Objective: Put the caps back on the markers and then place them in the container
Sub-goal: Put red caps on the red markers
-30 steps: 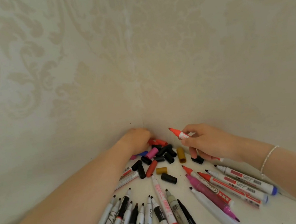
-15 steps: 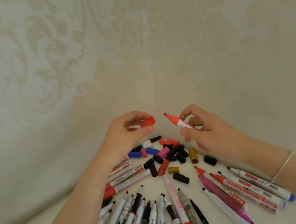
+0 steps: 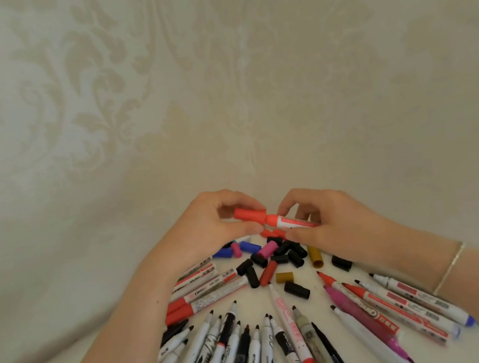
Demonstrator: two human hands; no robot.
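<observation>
So I'm holding the red cap (image 3: 249,213) in my left hand (image 3: 208,233), pinching it between thumb and fingertips, and my right hand (image 3: 329,223) is gripping the red marker (image 3: 293,223) by its white barrel. The cap's open end is sitting right at the marker's red tip; can't really tell if it's on yet or just touching. Both are hovering above the table (image 3: 310,283), near its far corner where the two patterned walls (image 3: 215,75) meet.

Right under my hands the loose caps (image 3: 278,253) are lying in a pile: mostly black ones, plus a couple of blue, a pink, some red and two mustard-yellow ones. A few capped red markers (image 3: 206,296) are lying side by side just beside my left wrist, toward the left edge of the table. Along the near edge, a whole fan of uncapped markers (image 3: 258,351) is spreading out with tips pointing toward the cap pile, mostly black-and-white ones. Over on the right side, under my right forearm, another bunch (image 3: 393,307) is lying at an angle: red ones, a pink one, one with a blue end. I'm wearing a thin bracelet (image 3: 448,269) on my right wrist.
</observation>
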